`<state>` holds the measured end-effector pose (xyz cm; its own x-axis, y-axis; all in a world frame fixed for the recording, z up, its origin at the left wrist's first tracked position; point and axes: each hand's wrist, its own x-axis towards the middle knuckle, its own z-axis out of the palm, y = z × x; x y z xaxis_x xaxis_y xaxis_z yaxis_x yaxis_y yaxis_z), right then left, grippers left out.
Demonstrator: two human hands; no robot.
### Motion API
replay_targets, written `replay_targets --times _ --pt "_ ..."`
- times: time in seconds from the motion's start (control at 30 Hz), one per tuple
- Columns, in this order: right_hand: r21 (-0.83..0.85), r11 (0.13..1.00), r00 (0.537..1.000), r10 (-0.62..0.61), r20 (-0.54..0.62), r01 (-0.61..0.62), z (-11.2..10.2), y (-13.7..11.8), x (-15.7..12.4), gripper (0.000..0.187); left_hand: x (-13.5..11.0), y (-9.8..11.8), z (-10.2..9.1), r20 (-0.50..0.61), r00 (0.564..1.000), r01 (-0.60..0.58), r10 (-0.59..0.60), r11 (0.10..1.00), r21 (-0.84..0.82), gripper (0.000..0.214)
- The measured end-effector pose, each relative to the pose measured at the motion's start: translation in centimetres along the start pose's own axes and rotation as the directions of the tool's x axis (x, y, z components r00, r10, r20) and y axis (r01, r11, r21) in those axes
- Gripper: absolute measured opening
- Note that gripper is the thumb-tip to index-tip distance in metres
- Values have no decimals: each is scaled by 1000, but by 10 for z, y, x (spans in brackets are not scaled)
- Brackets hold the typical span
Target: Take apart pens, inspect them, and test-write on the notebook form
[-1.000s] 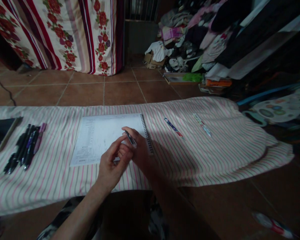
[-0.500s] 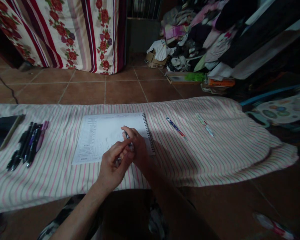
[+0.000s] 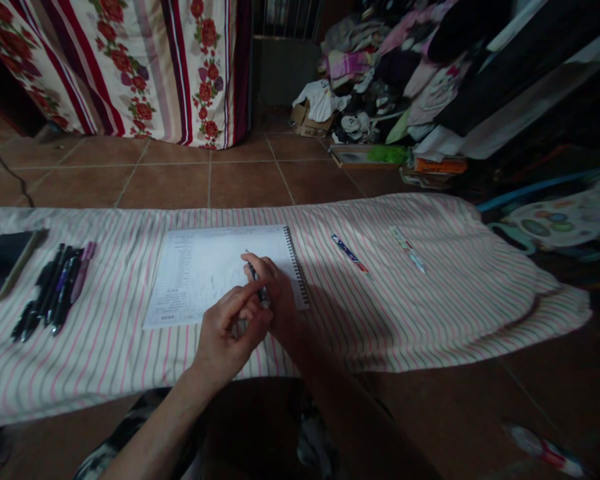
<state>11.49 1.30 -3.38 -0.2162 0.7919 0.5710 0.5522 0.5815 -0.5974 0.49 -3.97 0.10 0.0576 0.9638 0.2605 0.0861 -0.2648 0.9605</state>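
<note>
My hands meet over the lower right of a spiral-bound notebook (image 3: 180, 267) with a printed white page. Between them is a slim dark pen (image 3: 253, 272), its tip pointing up and away from me. My right hand (image 3: 279, 293) is closed around the pen, with the fingers bent. My left hand (image 3: 230, 323) is curled, its forefinger and thumb closing on the pen's near end against the right hand. The fingers partly hide the pen. Faint marks show on the page.
Right of the notebook lie a blue-and-red pen (image 3: 350, 255) and a pale patterned pen (image 3: 408, 250). Several dark pens (image 3: 55, 287) and a phone (image 3: 5, 263) lie at the left. A striped cloth (image 3: 445, 307) covers the low table. Clothes (image 3: 380, 73) are heaped beyond.
My left thumb has shifted slightly right and down along the pen, and more of the pen's near end shows. My right hand has hardly moved.
</note>
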Motion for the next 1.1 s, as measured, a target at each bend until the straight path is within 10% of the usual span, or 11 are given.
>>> replay_targets --times 1.1 --pt "115 991 992 78 -99 -66 6 -8 1 21 -3 2 -3 104 979 -193 178 967 168 36"
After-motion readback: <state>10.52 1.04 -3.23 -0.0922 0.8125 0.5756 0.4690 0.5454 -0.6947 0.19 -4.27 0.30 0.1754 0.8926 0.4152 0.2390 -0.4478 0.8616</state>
